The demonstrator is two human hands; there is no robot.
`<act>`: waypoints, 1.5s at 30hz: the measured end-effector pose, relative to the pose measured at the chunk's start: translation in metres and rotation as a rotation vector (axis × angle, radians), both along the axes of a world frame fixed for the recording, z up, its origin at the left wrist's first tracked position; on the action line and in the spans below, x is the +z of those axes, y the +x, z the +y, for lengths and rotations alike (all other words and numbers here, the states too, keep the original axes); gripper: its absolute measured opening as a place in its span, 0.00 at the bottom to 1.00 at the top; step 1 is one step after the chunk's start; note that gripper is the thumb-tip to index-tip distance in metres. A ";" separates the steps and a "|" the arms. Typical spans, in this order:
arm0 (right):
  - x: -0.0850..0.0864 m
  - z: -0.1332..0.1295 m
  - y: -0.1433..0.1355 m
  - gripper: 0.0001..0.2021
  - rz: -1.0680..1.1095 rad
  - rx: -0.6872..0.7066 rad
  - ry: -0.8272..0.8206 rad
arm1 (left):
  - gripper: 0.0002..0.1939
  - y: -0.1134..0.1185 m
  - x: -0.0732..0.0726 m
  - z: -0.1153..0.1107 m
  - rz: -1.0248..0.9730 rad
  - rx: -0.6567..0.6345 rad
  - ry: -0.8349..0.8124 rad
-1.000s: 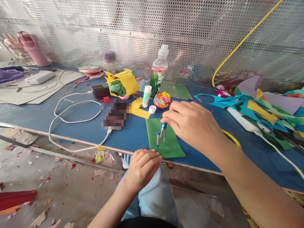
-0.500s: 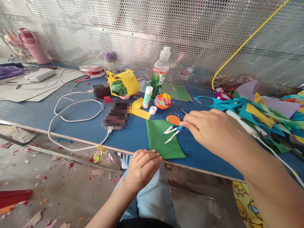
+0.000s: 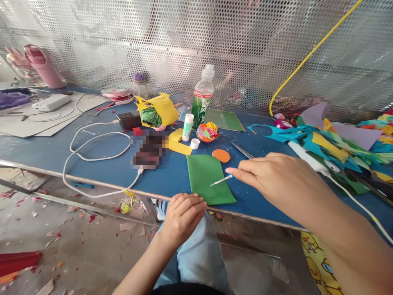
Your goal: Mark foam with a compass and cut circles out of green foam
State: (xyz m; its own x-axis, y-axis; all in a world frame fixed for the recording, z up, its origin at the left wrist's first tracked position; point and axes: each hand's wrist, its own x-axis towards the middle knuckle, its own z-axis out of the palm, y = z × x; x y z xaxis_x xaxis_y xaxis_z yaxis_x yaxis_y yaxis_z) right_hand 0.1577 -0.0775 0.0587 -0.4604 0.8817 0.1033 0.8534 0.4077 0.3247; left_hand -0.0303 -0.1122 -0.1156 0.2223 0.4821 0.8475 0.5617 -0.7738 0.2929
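A green sheet of paper lies at the front edge of the blue table. My left hand rests at its near left corner, fingers together and curled over the edge, with the thumb hidden. In my right hand, pinched between thumb and fingers, is a drawing compass. Its pale leg slants down over the green paper, and my fingers cover most of its blue top. An orange paper disc lies at the sheet's far right corner. Scissors lie just beyond my right hand, partly covered by it.
Behind the paper stand a glue stick, its white cap, a bottle and a colourful paper ball. Paper scraps pile up at the right. A white cable loops at the left. A perforated metal panel rises behind.
My right hand has turned the compass, so its legs now line up instead of showing spread. More of the scissors shows and the disc is uncovered. My left hand stays at the paper's corner.
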 end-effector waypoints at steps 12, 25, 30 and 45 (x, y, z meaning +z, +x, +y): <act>0.009 0.010 -0.024 0.18 0.077 0.024 0.108 | 0.08 -0.001 0.004 -0.002 0.015 0.008 -0.015; -0.006 0.030 -0.007 0.17 0.183 0.357 0.144 | 0.08 -0.002 0.005 -0.004 0.007 0.013 -0.006; -0.003 0.024 -0.015 0.10 0.222 0.379 0.040 | 0.09 -0.002 0.004 -0.004 0.015 0.006 -0.026; 0.006 0.010 0.003 0.18 0.375 0.451 -0.044 | 0.07 -0.002 0.004 -0.002 0.030 0.017 -0.011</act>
State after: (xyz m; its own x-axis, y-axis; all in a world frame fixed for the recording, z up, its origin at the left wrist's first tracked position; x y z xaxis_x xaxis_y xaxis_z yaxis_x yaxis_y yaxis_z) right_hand 0.1608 -0.0675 0.0643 -0.7302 0.6139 0.2998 0.6456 0.7637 0.0086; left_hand -0.0322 -0.1146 -0.1114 0.2390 0.4955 0.8351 0.5832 -0.7608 0.2845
